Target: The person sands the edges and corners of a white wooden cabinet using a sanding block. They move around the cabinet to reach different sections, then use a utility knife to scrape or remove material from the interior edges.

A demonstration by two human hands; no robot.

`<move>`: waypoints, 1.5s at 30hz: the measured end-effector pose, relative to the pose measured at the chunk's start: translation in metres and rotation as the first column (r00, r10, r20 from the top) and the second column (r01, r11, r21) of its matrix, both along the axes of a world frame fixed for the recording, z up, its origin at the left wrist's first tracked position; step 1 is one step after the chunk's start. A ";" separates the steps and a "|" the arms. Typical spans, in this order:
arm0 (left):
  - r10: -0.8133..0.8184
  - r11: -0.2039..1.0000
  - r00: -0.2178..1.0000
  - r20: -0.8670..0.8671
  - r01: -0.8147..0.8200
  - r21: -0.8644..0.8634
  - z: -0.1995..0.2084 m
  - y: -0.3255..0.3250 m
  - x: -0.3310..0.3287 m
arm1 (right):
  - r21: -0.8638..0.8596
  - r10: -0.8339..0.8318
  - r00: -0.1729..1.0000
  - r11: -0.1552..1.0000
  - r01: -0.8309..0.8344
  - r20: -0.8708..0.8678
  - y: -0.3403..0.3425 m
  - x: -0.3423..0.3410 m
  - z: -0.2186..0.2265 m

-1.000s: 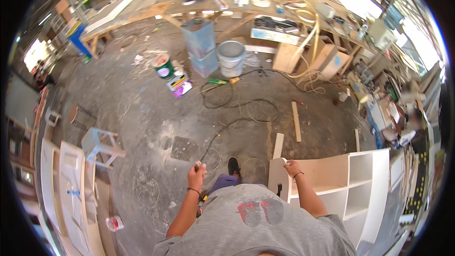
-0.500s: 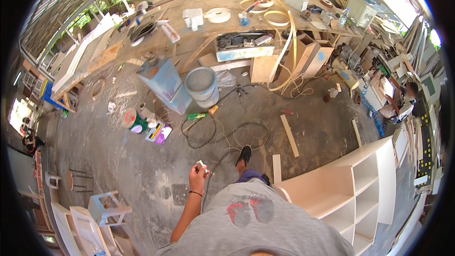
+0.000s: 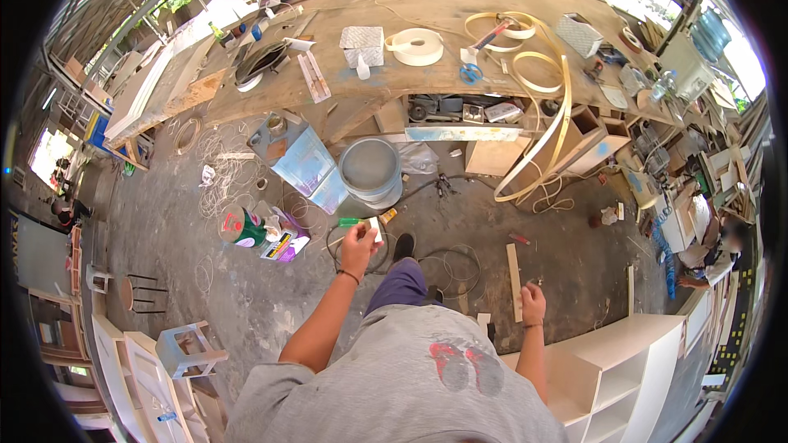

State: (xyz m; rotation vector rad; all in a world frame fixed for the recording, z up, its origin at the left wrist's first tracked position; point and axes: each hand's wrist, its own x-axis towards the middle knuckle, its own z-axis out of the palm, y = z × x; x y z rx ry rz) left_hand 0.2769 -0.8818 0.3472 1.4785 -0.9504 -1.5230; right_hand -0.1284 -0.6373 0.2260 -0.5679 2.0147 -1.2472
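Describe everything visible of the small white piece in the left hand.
The white piece is small and roughly rectangular, with a plain pale face; its material can't be made out. It stands roughly upright, gripped in the fingers of the left hand, which hide part of it. Held above the floor, it touches nothing else visible.

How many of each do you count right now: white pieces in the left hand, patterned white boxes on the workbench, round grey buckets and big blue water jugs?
White piece in the left hand: 1
Patterned white boxes on the workbench: 2
Round grey bucket: 1
Big blue water jug: 1
Total: 5
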 end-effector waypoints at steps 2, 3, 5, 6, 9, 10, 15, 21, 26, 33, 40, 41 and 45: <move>-0.025 0.999 0.999 -0.035 0.026 0.025 0.004 -0.045 -0.021 | 0.099 -0.125 0.963 0.990 0.104 0.238 0.008 -0.003 -0.013; -0.011 1.000 0.998 -0.059 0.011 0.008 0.003 -0.069 -0.029 | 0.135 -0.183 0.929 0.980 0.146 0.322 0.015 -0.001 -0.023; 0.007 1.000 0.994 -0.113 -0.010 -0.027 0.000 -0.121 -0.050 | 0.259 -0.315 0.856 0.940 0.222 0.411 0.017 0.005 -0.032; -0.011 0.999 0.995 -0.096 0.006 -0.049 0.000 -0.149 -0.059 | 0.343 -0.387 0.822 0.905 0.252 0.418 0.007 0.014 -0.025; -0.048 0.984 0.999 -0.005 0.046 -0.173 -0.005 -0.235 -0.087 | 0.432 -0.519 0.778 0.828 0.357 0.354 -0.039 0.031 -0.016; -0.056 0.974 0.997 0.051 0.066 -0.219 -0.003 -0.263 -0.093 | 0.430 -0.517 0.777 0.831 0.355 0.358 -0.060 0.035 -0.014; -0.080 0.838 0.891 0.446 0.302 -0.454 0.006 -0.394 -0.106 | 0.336 -0.084 0.991 0.941 0.043 0.108 -0.199 0.025 0.005; -0.033 0.646 0.679 0.733 0.574 -0.503 0.000 -0.497 -0.137 | 0.271 -0.046 0.998 0.961 0.056 -0.044 -0.287 0.010 0.053; -0.014 0.686 0.661 0.750 0.552 -0.473 -0.021 -0.525 -0.145 | 0.315 -0.007 0.989 0.948 0.053 -0.146 -0.303 0.006 0.043; -0.142 0.743 0.785 0.603 0.487 -0.459 -0.042 -0.510 -0.137 | 0.242 0.098 0.987 0.968 -0.065 -0.126 -0.400 -0.011 0.079; -0.036 0.773 0.745 0.666 0.443 -0.454 -0.036 -0.477 -0.124 | -0.066 0.172 0.962 0.980 -0.190 -0.213 -0.534 -0.061 0.123; -0.076 0.792 0.755 0.651 0.442 -0.421 -0.031 -0.472 -0.127 | -0.089 0.149 0.973 0.982 -0.166 -0.175 -0.550 -0.067 0.129; -0.191 0.858 0.802 0.566 0.417 -0.300 -0.021 -0.429 -0.136 | -0.263 -0.066 0.994 0.961 0.088 0.091 -0.595 -0.108 0.087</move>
